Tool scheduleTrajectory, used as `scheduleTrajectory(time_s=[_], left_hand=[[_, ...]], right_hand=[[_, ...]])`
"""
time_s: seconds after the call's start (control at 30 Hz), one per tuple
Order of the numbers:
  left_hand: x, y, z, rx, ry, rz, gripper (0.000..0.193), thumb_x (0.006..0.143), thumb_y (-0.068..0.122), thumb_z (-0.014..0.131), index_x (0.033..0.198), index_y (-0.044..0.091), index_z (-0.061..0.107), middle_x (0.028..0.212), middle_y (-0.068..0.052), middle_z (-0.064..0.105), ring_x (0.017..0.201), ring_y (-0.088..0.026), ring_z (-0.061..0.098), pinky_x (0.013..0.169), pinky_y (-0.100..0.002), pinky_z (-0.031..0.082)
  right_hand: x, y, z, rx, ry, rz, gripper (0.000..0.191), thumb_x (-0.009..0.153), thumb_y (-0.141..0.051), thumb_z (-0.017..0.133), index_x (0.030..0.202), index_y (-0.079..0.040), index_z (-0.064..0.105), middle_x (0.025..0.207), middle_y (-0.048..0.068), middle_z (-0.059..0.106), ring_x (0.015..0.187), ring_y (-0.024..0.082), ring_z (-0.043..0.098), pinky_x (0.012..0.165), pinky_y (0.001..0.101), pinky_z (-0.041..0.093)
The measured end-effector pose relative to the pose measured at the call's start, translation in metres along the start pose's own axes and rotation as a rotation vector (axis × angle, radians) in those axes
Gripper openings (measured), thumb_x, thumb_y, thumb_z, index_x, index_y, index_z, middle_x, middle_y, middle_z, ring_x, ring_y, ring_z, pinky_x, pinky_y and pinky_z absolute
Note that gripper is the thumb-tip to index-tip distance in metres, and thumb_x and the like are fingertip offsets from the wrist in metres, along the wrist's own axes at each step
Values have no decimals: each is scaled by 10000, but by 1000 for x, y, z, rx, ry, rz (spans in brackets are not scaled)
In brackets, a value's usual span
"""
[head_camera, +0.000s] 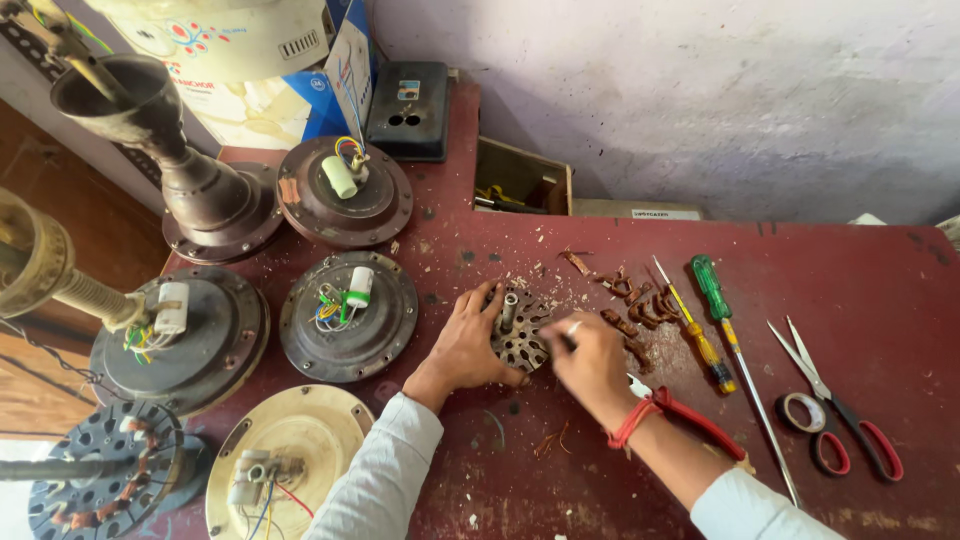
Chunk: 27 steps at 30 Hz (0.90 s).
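- The left hand (468, 345) lies curled against the near-left edge of a fan stator core (518, 333), fingers wrapped round its rim and pressing it down on the red tabletop (860, 280).
- The right hand (592, 362) is bunched at the core's right edge, fingertips pinched together on something dark at the slots — too blurred to tell what it is.
- The core sits just ahead of both hands, a slotted steel disc with a short shaft standing up at its centre. It looks heavy for its size and rigid, not fragile; the slot edges are likely sharp — best held by the outer rim or the shaft.
- Just right of it lie curled bits of copper winding (632, 300), soft and easily bent.
- Farther right: a yellow-handled screwdriver (700, 340), a green-handled screwdriver (725, 320), red-handled scissors (845, 410).
- To the left, fan motor housings (348, 315) with loose wires.
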<state>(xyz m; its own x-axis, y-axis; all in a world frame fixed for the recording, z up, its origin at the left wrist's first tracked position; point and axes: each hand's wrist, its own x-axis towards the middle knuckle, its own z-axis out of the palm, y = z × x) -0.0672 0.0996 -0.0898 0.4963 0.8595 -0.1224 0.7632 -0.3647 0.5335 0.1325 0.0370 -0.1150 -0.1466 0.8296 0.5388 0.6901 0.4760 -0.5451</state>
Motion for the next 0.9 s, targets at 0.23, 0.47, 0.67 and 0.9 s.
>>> scheduleTrajectory(time_s=[0.23,0.47,0.67,0.9], left_hand=[[-1,6,-3,46,-5,-13,1379,504,466,953,1563,-32,223,1619,-210,224,1501,-391,205,1232,-410,243],[-2,6,-4,34,-35,-35,1368,499,420,963,1563,-14,221,1635,-204,191,1514,-395,162,1229,-414,235],[-2,4,0,35,2,4,1362,489,448,966,1540,-24,240,1642,-187,207,1513,-392,188,1238,-413,237],[-3,8,-5,19,-4,-9,1430,478,452,985,1576,-19,198,1650,-190,186,1529,-389,148,1239,-419,216]], right_hand=[[-2,1,3,-115,-21,223,44,844,-27,797,857,-69,797,748,80,755,577,168,659,537,321,520],[4,-9,-2,-91,-82,212,49,839,-36,772,851,-80,791,759,77,751,586,189,657,538,336,523],[8,-11,-4,-55,-21,71,127,761,35,751,799,-75,802,763,96,760,649,195,703,576,320,540],[3,-3,-6,-34,-11,-21,73,812,-36,735,863,-67,775,818,71,768,684,134,698,588,251,546]])
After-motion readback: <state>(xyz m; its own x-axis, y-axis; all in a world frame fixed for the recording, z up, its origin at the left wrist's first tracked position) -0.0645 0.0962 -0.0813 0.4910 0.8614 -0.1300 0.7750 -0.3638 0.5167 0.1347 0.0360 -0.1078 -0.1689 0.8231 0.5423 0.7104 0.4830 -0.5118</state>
